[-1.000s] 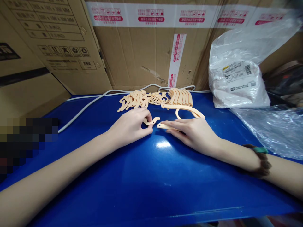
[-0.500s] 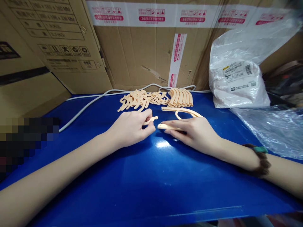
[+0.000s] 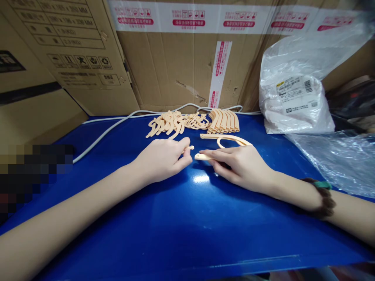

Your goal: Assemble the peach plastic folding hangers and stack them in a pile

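Observation:
My left hand (image 3: 165, 159) is closed, pinching a small cream plastic piece (image 3: 191, 148); only its knobbed tip shows past the fingers. Facing it, my right hand (image 3: 240, 164) grips a cream plastic arm (image 3: 201, 157) whose blunt end, with a small round hole, points at the left hand. A narrow gap separates the two parts. Just beyond the right hand is a long cream curved strip (image 3: 215, 136) with a loop (image 3: 220, 142) beside it; the hand partly covers both, and I cannot tell whether they join the held arm.
Behind the hands lie a heap of curved cream pieces (image 3: 168, 121), a pile of ring-like pieces (image 3: 197, 121) and a row of curved arms (image 3: 224, 121) on the blue table (image 3: 175, 230). A white cable (image 3: 113, 127) runs behind. Cardboard boxes (image 3: 175, 66) and a plastic bag (image 3: 295, 97) stand around.
The small piece in my left hand has turned and drawn back, so less of it shows. My right fingers have shifted slightly on the arm, still gripping it.

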### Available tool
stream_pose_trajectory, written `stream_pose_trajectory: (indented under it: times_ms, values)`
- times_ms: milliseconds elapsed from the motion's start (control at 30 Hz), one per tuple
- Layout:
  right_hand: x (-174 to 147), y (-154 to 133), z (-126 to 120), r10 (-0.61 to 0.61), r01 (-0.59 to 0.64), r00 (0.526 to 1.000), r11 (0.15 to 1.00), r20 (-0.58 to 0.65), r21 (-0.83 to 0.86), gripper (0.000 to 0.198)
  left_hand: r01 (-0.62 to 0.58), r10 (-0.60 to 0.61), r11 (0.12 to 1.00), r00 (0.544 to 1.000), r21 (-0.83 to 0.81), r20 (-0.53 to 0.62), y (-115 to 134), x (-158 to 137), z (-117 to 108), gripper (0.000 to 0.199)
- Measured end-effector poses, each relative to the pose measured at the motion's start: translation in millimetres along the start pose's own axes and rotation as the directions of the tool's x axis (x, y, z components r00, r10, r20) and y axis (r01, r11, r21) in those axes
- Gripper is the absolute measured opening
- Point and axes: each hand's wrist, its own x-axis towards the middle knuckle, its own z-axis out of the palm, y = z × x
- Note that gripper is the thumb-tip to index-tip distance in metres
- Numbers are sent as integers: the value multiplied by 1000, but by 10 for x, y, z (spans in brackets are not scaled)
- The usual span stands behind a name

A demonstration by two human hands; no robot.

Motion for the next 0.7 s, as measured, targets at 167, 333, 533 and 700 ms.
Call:
stream_pose_trajectory:
  times_ms: [167, 333, 533, 700]
  values:
    - [10, 8, 6, -35, 35, 999, 999, -2, -27, 38, 9, -9, 1000, 1000, -5, 18, 9, -13, -24, 23]
    - [14, 38, 1, -100, 102, 994, 994, 35, -46, 40, 31, -29, 998, 998, -54, 52, 3, -15, -24, 26]
    - [14, 47, -6, -41, 43, 998, 998, 43, -37, 36, 6, 5, 993, 996, -121, 90, -7, -18, -24, 27]
    - [27, 45, -6, -13, 20, 997, 997, 81, -78, 37, 12, 6, 983, 995, -185, 100, -7, -29, -30, 29]
